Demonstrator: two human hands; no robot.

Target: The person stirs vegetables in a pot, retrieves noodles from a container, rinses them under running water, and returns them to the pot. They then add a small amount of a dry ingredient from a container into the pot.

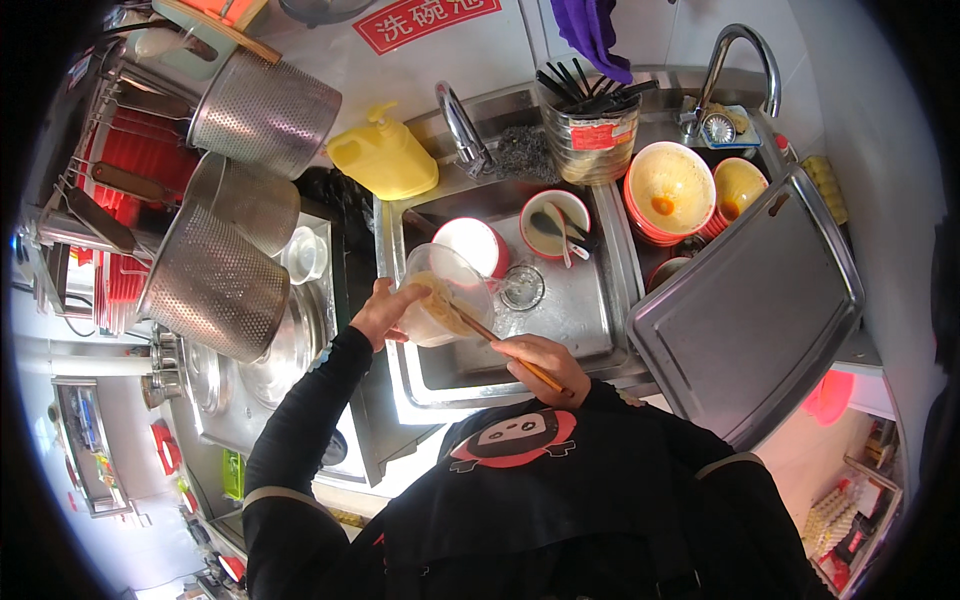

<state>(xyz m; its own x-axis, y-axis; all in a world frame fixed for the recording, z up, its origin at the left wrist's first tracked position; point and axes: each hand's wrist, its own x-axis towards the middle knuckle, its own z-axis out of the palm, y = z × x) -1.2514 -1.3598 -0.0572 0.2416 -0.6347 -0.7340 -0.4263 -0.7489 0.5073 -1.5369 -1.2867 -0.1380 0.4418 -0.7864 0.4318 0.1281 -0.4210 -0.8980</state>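
My left hand (381,315) grips the rim area of a translucent plastic bowl (474,279), tilted over the steel sink (585,319). Pale noodles (436,306) sit inside it. Clear liquid (504,286) runs from its lip toward the round drain (523,288). Wooden chopsticks (480,327) are held in my right hand (546,366), their tips against the noodles. Behind the plastic bowl, a red-rimmed white bowl (471,241) rests in the sink. Another bowl (531,225) beside it holds dark and light spoons (555,225).
A large steel tray (750,315) leans over the right basin, near stacked used bowls (671,187). Perforated noodle baskets (217,285) hang at left. Along the back are a yellow pump jug (386,157), a faucet (461,127), a scouring pad (525,154) and a utensil tub (589,150).
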